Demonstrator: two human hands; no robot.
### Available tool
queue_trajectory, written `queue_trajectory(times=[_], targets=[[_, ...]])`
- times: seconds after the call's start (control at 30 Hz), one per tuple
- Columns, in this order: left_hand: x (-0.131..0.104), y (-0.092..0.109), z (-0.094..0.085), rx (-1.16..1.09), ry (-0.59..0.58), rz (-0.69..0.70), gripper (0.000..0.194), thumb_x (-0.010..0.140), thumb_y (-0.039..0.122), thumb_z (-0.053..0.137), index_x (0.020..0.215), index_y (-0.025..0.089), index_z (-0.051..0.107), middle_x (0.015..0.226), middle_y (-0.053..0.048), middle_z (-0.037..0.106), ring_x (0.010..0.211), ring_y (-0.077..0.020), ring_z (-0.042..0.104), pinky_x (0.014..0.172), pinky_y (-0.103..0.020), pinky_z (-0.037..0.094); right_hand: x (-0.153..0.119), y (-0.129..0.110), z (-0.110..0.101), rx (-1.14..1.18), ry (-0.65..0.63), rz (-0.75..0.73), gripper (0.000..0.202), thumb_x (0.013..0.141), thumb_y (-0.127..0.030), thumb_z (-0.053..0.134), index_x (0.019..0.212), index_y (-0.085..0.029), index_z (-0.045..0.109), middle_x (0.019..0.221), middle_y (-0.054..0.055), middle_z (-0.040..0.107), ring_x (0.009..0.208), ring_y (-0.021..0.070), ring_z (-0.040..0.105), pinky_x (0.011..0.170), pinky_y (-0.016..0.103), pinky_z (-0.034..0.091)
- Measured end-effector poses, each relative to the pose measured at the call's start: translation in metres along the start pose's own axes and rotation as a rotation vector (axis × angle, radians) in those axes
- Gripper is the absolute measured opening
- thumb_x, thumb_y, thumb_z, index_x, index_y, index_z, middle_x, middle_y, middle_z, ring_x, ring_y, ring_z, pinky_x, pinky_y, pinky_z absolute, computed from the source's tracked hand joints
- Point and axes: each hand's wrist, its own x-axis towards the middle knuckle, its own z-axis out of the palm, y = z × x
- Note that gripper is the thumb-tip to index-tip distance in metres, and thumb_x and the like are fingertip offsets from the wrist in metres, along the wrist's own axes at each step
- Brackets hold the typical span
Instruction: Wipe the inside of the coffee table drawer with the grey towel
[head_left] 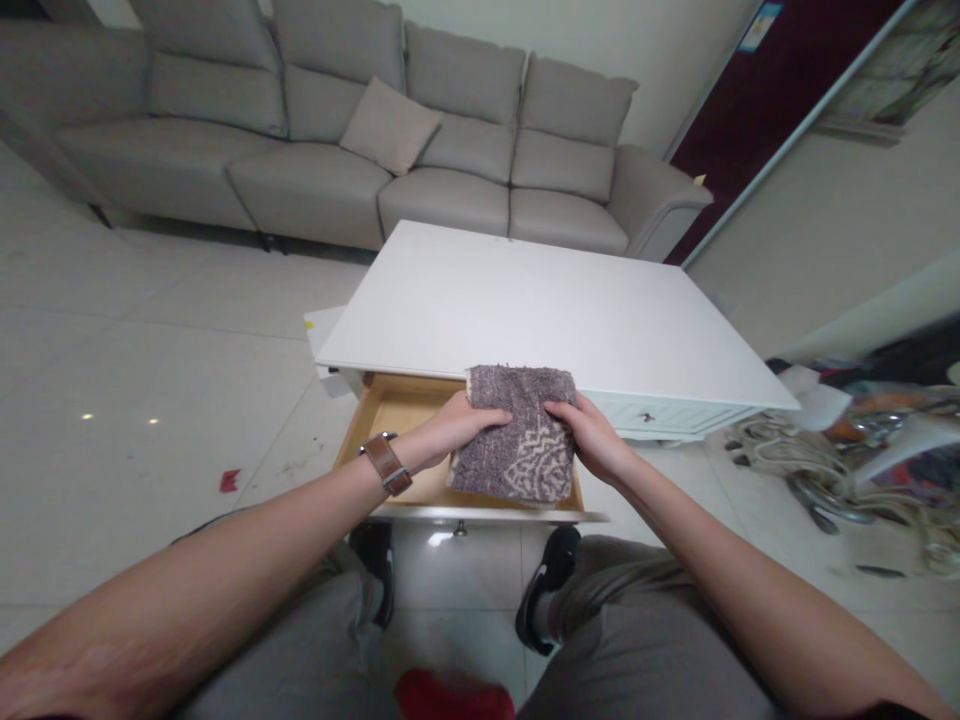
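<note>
Where the folded cloth is: in both hands, above the open drawer; whether its underside touches the drawer cannot be told.
Cloth condition: grey-purple, thick pile, pale ornamental pattern toward the lower right corner; folded into a compact block, top face toward the wearer.
Left hand: gripping the cloth at its left side, thumb flat on the upper face; remaining fingers largely hidden.
Right hand: gripping the cloth at its right edge, thumb on the upper face, pointing inward; remaining fingers hidden.
Wrist: brown-strapped watch on the left arm.
Drawer: pulled out toward the wearer, bare wood inside, white front with a small knob; contents beneath the cloth not visible.
Bench: low, white, flat-topped; a second knob on the closed front to the right of the open drawer.
Footing: two black shoes on pale floor tiles, just below the drawer front.
Floor, left: small red scrap, well apart from the bench.
Floor, right: heap of mixed articles, blurred.
Background: grey sofa beyond the bench, one beige cushion on it.
</note>
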Motion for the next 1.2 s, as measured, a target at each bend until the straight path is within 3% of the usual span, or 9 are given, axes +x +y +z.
queue_trajectory(times=[0.3,0.53,0.63,0.73,0.9,1.03,1.2], targets=[[0.002,0.001,-0.007,0.050,0.049,0.009,0.042,0.068,0.023,0.081,0.109,0.017,0.072,0.117,-0.012,0.076,0.099,-0.0254,0.072,0.097,-0.044,0.054,0.009,0.001,-0.003,-0.136,-0.012,-0.127,0.039,0.069,-0.036,0.076,0.105,-0.023,0.066,0.102,0.001,0.073,0.102,0.0219,0.064,0.098,0.038,0.047],[0.010,0.012,-0.038,0.226,0.155,0.007,0.034,0.061,0.025,0.083,0.093,0.014,0.076,0.102,-0.011,0.078,0.093,-0.0275,0.072,0.092,-0.043,0.055,0.016,0.006,-0.011,-0.235,0.070,-0.080,0.052,0.064,-0.036,0.077,0.111,-0.027,0.056,0.100,-0.001,0.063,0.087,0.0176,0.062,0.079,0.036,0.051],[0.015,0.012,-0.062,0.438,0.224,0.086,0.030,0.061,0.027,0.081,0.088,0.015,0.076,0.096,-0.009,0.078,0.089,-0.0269,0.071,0.088,-0.040,0.056,0.016,0.007,-0.015,-0.308,0.034,-0.095,0.044,0.068,-0.038,0.074,0.107,-0.025,0.059,0.104,0.002,0.063,0.091,0.0183,0.062,0.082,0.037,0.051],[0.019,0.006,-0.089,0.796,0.291,0.156,0.030,0.063,0.030,0.077,0.091,0.018,0.077,0.090,-0.007,0.078,0.086,-0.0263,0.071,0.085,-0.036,0.055,0.015,0.009,-0.019,-0.378,-0.022,-0.127,0.037,0.071,-0.038,0.072,0.102,-0.023,0.061,0.105,0.003,0.063,0.096,0.0198,0.061,0.084,0.039,0.051],[0.023,-0.009,-0.124,1.337,0.218,0.047,0.036,0.069,0.032,0.068,0.103,0.022,0.075,0.099,-0.005,0.078,0.092,-0.0263,0.072,0.081,-0.031,0.053,0.014,0.008,-0.023,-0.466,-0.088,-0.200,0.030,0.075,-0.039,0.067,0.100,-0.022,0.061,0.106,0.004,0.064,0.095,0.0194,0.061,0.087,0.040,0.051],[0.023,-0.020,-0.131,1.553,0.202,-0.006,0.040,0.073,0.031,0.064,0.112,0.024,0.072,0.109,-0.008,0.077,0.097,-0.0296,0.072,0.079,-0.032,0.052,0.013,0.003,-0.023,-0.564,-0.165,-0.253,0.023,0.081,-0.036,0.062,0.097,-0.020,0.063,0.101,0.004,0.067,0.091,0.0187,0.062,0.088,0.038,0.051],[0.022,-0.048,-0.119,1.732,0.308,0.050,0.037,0.087,0.029,0.054,0.122,0.025,0.065,0.118,-0.011,0.073,0.105,-0.0305,0.069,0.085,-0.036,0.051,0.003,0.005,-0.020,-0.827,-0.506,-0.221,0.022,0.084,-0.028,0.065,0.102,-0.017,0.065,0.109,0.009,0.071,0.098,0.0209,0.066,0.089,0.036,0.051]])
